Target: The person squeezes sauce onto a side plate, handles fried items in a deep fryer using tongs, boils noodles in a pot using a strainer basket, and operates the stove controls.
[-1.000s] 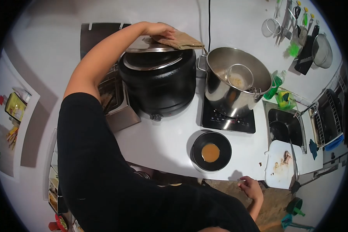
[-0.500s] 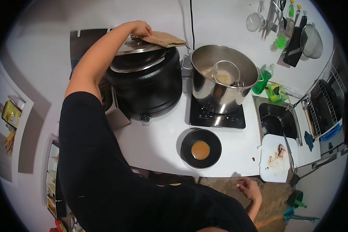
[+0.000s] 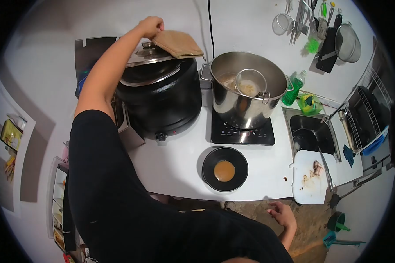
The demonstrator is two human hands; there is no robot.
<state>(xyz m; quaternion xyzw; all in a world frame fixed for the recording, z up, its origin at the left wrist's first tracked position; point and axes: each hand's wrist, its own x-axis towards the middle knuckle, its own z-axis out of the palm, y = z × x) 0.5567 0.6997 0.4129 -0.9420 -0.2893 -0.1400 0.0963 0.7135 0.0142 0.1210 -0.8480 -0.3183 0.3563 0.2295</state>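
My left hand (image 3: 152, 27) is closed on the edge of a brown cloth pot holder (image 3: 178, 44), above the back of the black soup kettle (image 3: 164, 98). The kettle's shiny metal lid (image 3: 138, 58), with a knob on top, sits under that hand and the pot holder; a metal rim curves in front of it. My right hand (image 3: 283, 215) hangs past the counter's front edge, fingers loosely bent and apart, holding nothing. On the counter between them stands a black bowl (image 3: 210, 175) with some brown liquid in it.
A large steel pot (image 3: 237, 107) with a strainer (image 3: 251, 82) hooked inside stands on an induction cooker (image 3: 242, 137). To the right are a sink (image 3: 316, 139), a green soap bottle (image 3: 294, 90) and a stained white cutting board (image 3: 306, 185) with tongs. Utensils hang on the wall.
My left hand has risen slightly, and the pot holder has lifted and turned above the lid. The whole view has shifted a little. My right hand stays about where it was.
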